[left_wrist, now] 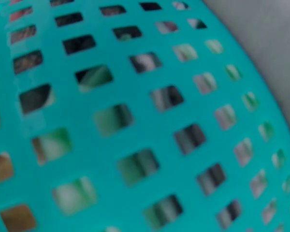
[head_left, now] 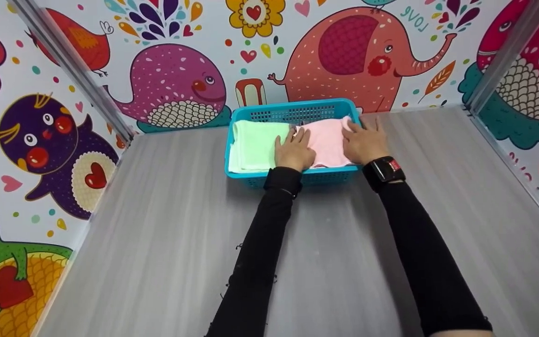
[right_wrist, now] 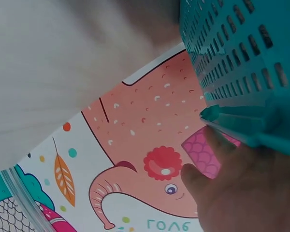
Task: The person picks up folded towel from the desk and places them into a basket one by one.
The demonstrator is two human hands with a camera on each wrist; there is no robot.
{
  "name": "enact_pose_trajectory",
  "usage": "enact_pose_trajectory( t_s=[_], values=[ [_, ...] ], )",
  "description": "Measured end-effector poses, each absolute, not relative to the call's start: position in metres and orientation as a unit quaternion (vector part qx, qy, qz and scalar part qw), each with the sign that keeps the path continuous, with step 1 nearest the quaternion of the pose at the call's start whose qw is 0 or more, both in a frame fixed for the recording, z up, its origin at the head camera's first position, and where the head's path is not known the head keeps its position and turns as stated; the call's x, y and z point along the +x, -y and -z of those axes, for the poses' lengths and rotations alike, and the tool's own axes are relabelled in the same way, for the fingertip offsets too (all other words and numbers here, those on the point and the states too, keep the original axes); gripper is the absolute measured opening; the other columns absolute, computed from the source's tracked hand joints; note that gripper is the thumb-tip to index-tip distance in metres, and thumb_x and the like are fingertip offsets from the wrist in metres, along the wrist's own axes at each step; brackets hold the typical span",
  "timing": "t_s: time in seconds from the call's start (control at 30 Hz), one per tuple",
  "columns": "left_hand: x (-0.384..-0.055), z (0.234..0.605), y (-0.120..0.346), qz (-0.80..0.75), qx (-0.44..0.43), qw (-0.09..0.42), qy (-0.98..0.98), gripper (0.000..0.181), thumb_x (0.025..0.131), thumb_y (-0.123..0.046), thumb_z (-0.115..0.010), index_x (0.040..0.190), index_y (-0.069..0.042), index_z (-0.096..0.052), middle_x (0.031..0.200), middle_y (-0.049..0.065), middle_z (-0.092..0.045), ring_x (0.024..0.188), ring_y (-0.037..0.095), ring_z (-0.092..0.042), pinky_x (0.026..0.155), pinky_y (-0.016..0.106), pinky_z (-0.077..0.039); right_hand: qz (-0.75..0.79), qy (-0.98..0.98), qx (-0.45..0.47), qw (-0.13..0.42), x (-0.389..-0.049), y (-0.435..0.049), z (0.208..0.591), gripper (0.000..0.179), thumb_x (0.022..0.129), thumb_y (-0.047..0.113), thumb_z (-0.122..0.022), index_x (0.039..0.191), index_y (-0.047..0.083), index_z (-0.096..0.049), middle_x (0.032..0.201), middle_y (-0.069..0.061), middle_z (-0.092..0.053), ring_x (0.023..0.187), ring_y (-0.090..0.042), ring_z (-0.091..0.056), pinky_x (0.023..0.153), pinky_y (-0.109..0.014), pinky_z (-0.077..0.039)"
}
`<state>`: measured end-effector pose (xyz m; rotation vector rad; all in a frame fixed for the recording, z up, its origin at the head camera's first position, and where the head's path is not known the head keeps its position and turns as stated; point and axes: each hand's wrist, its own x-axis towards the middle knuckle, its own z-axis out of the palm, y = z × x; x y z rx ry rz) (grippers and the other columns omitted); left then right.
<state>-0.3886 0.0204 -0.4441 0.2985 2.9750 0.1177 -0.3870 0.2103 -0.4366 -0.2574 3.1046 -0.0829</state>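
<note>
A turquoise plastic basket (head_left: pixel 292 174) with slotted sides stands against the back wall. Inside it, a folded light green towel (head_left: pixel 258 145) lies on the left and a pink towel (head_left: pixel 326 142) on the right. My left hand (head_left: pixel 294 152) rests palm down where the two towels meet, its fingers extended over the pink one's left edge. At the pink towel's right edge, my right hand (head_left: pixel 367 142) touches the cloth over the basket rim, with some fingers outside the rim. The right wrist view shows those fingers (right_wrist: pixel 195 181) beside the basket's outer wall. Basket mesh fills the left wrist view.
The grey wood-grain tabletop (head_left: pixel 171 224) spreads around the basket. Cartoon-printed panels (head_left: pixel 260 61) enclose the back and sides, joined by metal corner posts (head_left: pixel 77 70). Some darker contents show through the basket's slots.
</note>
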Motion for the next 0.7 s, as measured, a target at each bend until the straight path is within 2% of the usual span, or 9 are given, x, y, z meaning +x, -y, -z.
enact_pose_trajectory(
  t_s=[0.3,0.43,0.57,0.7],
  values=[
    [-0.395,0.442,-0.021,-0.039,0.082,0.092,-0.992,0.063,0.109,-0.038,-0.035,0.168,-0.029,-0.014,0.175,-0.011,-0.012,0.163,0.015,-0.005,0.131,0.052,-0.007,-0.051,-0.994,-0.098,0.016,-0.388,-0.202,0.435,0.056,0.111,0.033,-0.032,0.162,0.011,-0.035,0.170,-0.014,-0.028,0.160,-0.041,-0.010,0.126,-0.066,0.003],
    [-0.397,0.444,-0.022,-0.044,0.078,0.095,-0.992,0.064,0.108,-0.036,-0.037,0.168,-0.029,-0.015,0.174,-0.011,-0.013,0.163,0.016,-0.006,0.130,0.053,-0.009,-0.052,-0.994,-0.096,0.014,-0.390,-0.202,0.439,0.056,0.111,0.032,-0.034,0.162,0.010,-0.035,0.170,-0.014,-0.028,0.160,-0.042,-0.012,0.126,-0.066,0.003],
    [-0.400,0.446,-0.023,-0.052,0.080,0.086,-0.992,0.065,0.107,-0.036,-0.038,0.168,-0.029,-0.016,0.174,-0.010,-0.014,0.162,0.016,-0.007,0.130,0.054,-0.010,0.007,-0.996,-0.085,-0.014,-0.392,-0.205,0.444,0.054,0.110,0.031,-0.037,0.159,0.009,-0.041,0.167,-0.017,-0.034,0.158,-0.042,-0.018,0.126,-0.066,-0.003],
    [-0.402,0.447,-0.022,-0.065,0.096,0.062,-0.991,0.063,0.108,-0.038,-0.039,0.167,-0.028,-0.019,0.174,-0.007,-0.019,0.162,0.019,-0.013,0.129,0.057,-0.016,0.054,-0.995,-0.081,-0.022,-0.394,-0.209,0.444,0.053,0.110,0.031,-0.041,0.159,0.010,-0.041,0.166,-0.020,-0.034,0.155,-0.045,-0.024,0.125,-0.066,-0.016]
  ],
)
